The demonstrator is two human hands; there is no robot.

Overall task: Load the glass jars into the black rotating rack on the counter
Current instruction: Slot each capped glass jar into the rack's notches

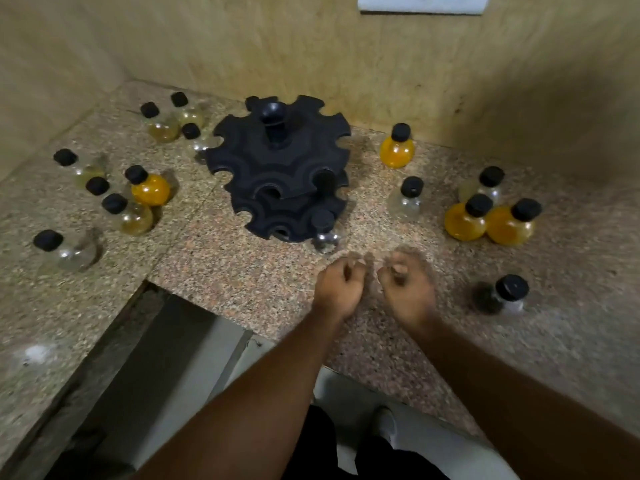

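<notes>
A black two-tier rotating rack (277, 168) with notched slots stands at the middle of the granite counter. A clear jar (325, 232) with a black cap sits in a lower slot at its front right, and another cap (325, 180) shows in the upper tier. Round glass jars with black caps stand loose on both sides: orange ones (397, 147) (465, 218) (512, 223) and a clear one (408, 199) on the right, an orange one (149, 188) among pale ones on the left. My left hand (341, 282) and my right hand (407, 284) hover in front of the rack, fingers curled, holding nothing.
A dark-filled jar (502, 296) stands near the right hand. A clear jar (64, 251) stands at the far left. Wooden walls (311, 46) close the counter's back and left. The counter edge (194, 303) cuts in below the hands.
</notes>
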